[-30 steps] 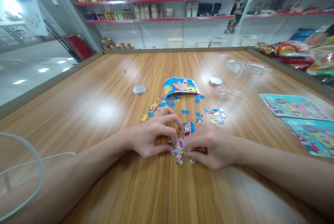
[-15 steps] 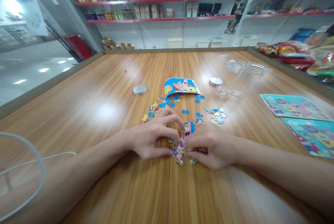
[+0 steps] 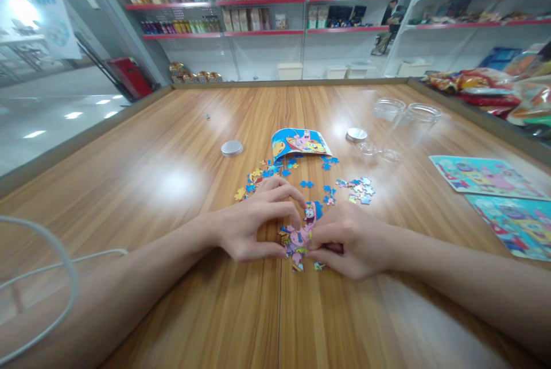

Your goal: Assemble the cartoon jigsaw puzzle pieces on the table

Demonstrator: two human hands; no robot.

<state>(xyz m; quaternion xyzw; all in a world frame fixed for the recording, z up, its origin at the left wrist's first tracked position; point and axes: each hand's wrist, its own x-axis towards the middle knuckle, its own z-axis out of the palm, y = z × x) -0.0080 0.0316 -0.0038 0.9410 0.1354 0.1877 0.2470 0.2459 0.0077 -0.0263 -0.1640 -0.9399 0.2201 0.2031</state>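
A partly joined cartoon jigsaw puzzle (image 3: 298,238) lies on the wooden table between my hands, showing a pink figure. My left hand (image 3: 264,217) arches over its left side, thumb and fingers apart, with the thumb tip at the puzzle's lower left edge. At the right edge, my right hand (image 3: 350,240) has thumb and forefinger pinched together at a puzzle piece, mostly covered by the fingers. Loose puzzle pieces (image 3: 269,171) lie beyond my left hand. More pieces (image 3: 361,190) are scattered beyond my right hand.
Behind the pieces stands a curved picture sheet (image 3: 301,142). Two silver lids (image 3: 232,148) (image 3: 356,135) and clear jars (image 3: 419,119) rest farther back. Two printed picture cards (image 3: 486,175) (image 3: 514,224) lie at right. A white cable (image 3: 71,277) loops over my left forearm.
My left forefinger has lifted slightly away from the puzzle, widening its gap to the thumb and uncovering more of the pink figure. My right hand stays almost still.
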